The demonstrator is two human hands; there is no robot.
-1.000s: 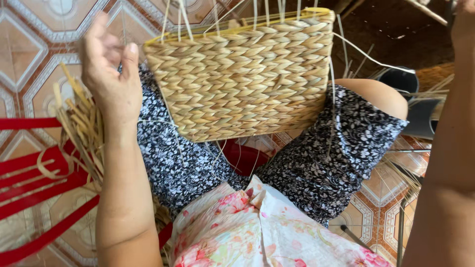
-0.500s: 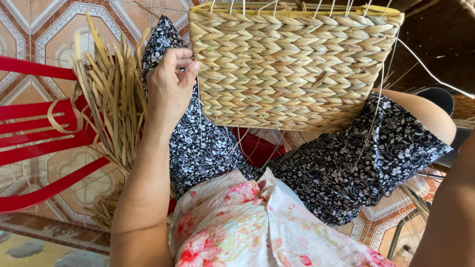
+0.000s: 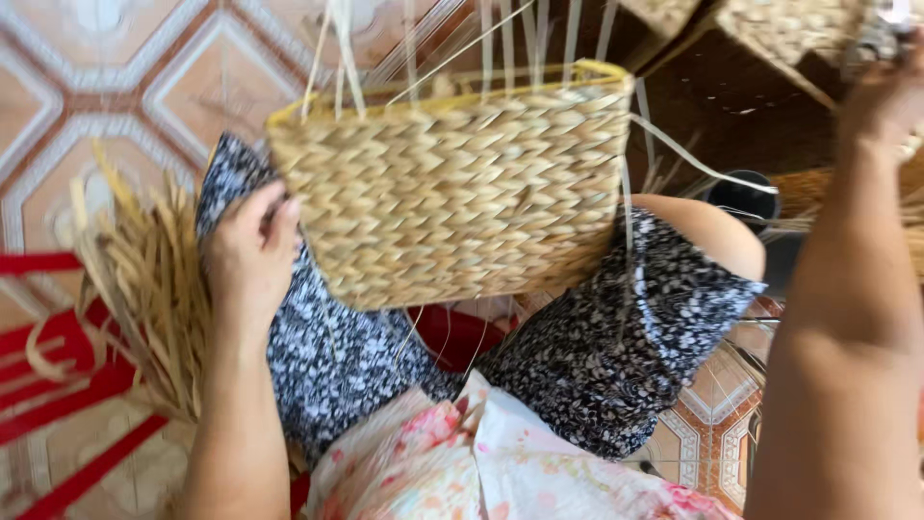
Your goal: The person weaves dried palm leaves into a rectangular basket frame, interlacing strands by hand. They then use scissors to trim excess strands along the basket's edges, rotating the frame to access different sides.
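My fingers [image 3: 274,217] are curling loosely against the light, stiff woven basket [image 3: 452,193]'s left edge, steadying it there.

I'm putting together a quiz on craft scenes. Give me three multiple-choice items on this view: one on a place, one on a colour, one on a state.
1. Where does the woven basket rest?
A. on the person's lap
B. on a shelf
C. on a table

2. What colour is the basket's top rim?
A. blue
B. yellow
C. black

3. What is the left hand doing?
A. lying flat on the floor
B. holding scissors
C. touching the basket's left edge

Answers:
1 A: it sits across the patterned dark skirt over the knees.
2 B: a yellow band runs along the top.
3 C: its fingers meet the basket's side, beside the bundle of dry straw.
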